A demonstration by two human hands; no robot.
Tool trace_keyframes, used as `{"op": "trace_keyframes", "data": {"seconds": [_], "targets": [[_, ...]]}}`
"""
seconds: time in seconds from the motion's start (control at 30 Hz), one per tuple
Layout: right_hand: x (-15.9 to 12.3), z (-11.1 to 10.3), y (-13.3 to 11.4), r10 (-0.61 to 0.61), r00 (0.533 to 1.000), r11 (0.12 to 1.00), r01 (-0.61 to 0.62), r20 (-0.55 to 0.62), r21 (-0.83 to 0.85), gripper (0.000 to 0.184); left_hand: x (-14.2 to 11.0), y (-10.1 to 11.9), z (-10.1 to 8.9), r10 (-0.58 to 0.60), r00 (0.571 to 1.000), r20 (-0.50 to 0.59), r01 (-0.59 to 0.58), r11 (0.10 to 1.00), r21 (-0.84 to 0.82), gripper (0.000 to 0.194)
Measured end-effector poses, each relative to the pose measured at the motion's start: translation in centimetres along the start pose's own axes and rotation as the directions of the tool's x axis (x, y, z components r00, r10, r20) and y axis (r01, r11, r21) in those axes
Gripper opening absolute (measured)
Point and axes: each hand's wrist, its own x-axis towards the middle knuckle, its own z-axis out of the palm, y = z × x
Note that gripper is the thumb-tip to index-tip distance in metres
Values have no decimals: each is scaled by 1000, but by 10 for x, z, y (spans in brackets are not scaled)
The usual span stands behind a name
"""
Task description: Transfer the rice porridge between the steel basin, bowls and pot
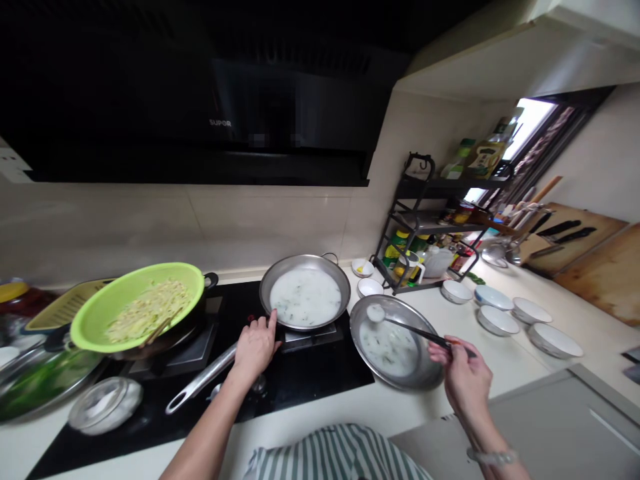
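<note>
My right hand (467, 377), with a bracelet at its wrist, is closed round the dark handle of a ladle (417, 329). The ladle's head, coated white, is over the far left side of a metal bowl (430, 370) of white liquid with green bits. My left hand (255, 347) lies over the metal handle of a frying pan (267, 293) on the stove. Its index finger is stretched toward the pan's rim and its thumb is apart; whether the fingertip touches the rim I cannot tell. A pale, green-flecked layer of batter (307, 297) covers the pan's bottom.
On the left, a green basket (85, 327) of pale sprouts with chopsticks sits over the other burner. A glass jar (105, 407) stands before it. Several small bowls (497, 320) and a spice rack (400, 213) are at the right. A range hood (200, 120) hangs above.
</note>
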Motion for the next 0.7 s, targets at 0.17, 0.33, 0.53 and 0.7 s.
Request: {"op": "trace_keyframes", "data": {"seconds": [0.17,0.33,0.53,0.7], "targets": [[-7,-34,34,-185,974,940,214,127,-267,41,0,0,0,2,1000,5,-2,1000,8,67],[-20,-60,59,-507,724,651,678,468,-343,25,0,0,-1,6,1000,9,-6,1000,18,68],[-25,-54,48,-544,699,628,706,464,-328,21,1,0,3,4,1000,-2,-4,1000,18,68],[-23,-4,3,-186,982,983,186,42,-4,29,1,-1,4,7,1000,-16,-6,1000,27,68]]}}
